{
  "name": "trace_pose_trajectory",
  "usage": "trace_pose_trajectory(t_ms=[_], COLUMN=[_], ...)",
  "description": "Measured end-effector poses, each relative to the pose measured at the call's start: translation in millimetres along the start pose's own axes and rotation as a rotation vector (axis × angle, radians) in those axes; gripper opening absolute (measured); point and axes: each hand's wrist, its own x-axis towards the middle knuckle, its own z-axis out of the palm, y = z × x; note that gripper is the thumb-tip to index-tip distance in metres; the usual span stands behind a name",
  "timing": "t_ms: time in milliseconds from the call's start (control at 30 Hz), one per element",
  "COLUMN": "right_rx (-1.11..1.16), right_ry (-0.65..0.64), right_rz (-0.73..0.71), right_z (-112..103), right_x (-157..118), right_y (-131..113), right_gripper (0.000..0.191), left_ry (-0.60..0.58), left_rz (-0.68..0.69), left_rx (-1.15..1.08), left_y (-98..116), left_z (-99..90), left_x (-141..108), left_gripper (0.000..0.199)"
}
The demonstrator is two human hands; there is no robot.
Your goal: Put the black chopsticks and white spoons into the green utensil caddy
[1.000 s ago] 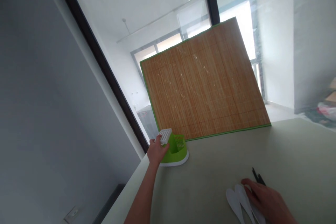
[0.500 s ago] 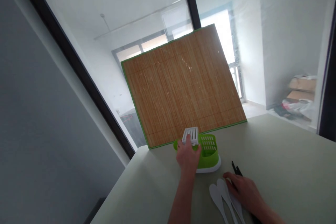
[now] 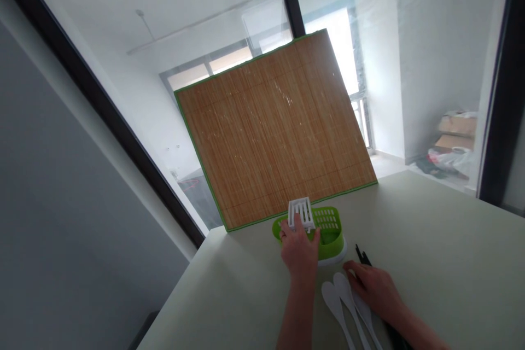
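A green basket (image 3: pixel 331 251) with slotted walls and a white base stands on the table. My left hand (image 3: pixel 299 249) is at its left part, fingers around a white slotted piece (image 3: pixel 301 212) that tilts above the basket's rim. My right hand (image 3: pixel 375 287) rests lower right, fingers curled over the handles of black chopsticks or similar dark sticks (image 3: pixel 363 257) and beside several white spoons (image 3: pixel 339 309). Whether its fingers grip any of these is hidden under the hand.
A bamboo mat (image 3: pixel 279 131) with green edging leans upright against the glass behind the pale table (image 3: pixel 435 240). Beyond the glass, cardboard boxes and bags (image 3: pixel 455 139) lie on the floor. A dark frame post crosses the glass.
The camera view has shifted slightly. My left hand and the white slotted piece have moved a little right relative to the basket. My right hand stays near the spoons and sticks.
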Motion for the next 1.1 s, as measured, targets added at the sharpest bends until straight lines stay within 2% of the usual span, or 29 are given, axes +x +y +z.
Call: trace_pose_trajectory(t_ms=[100,200,267,333,467,600,733,833,967,1100], right_rx=[0.008,0.014,0.013,0.011,-0.002,-0.065,-0.216,-0.301,-0.358,-0.367], right_ry=[0.017,0.032,0.030,0.020,0.015,-0.003,-0.053,-0.127,-0.206,-0.253], right_rz=[0.038,0.091,0.127,0.160,0.231,0.326,0.389,0.398,0.376,0.398], right_z=[-1.0,-3.0,-4.7,-6.7,-12.2,-21.6,-35.2,-46.1,-52.5,-49.3], right_x=[0.0,0.4,1.1,1.9,1.6,-0.3,0.3,-5.3,-28.2,-48.8], right_y=[1.3,3.1,4.2,5.0,7.9,16.7,29.0,31.6,18.6,2.6], right_gripper=[0.023,0.023,0.023,0.024,0.026,0.027,0.032,0.027,0.019,0.016], left_ry=[0.021,0.116,0.178,0.191,0.060,-0.026,0.005,0.049,0.105,0.068], left_rz=[0.022,0.034,0.033,0.051,0.129,0.219,0.313,0.294,0.243,0.236], left_rx=[-0.026,-0.115,-0.203,-0.290,-0.432,-0.580,-0.711,-0.756,-0.768,-0.785], left_y=[-0.1,-6.2,-15.5,-27.9,-50.3,-55.3,-52.1,-51.7,-55.6,-59.3], left_z=[-10.9,-24.5,-26.6,-19.5,13.5,42.5,56.0,61.8,67.3,66.8], left_x=[-2.3,-11.1,-24.7,-45.3,-97.3,-133.0,-139.8,-138.4,-138.1,-138.0], left_gripper=[0.062,0.055,0.047,0.040,0.031,0.027,0.025,0.023,0.023,0.023])
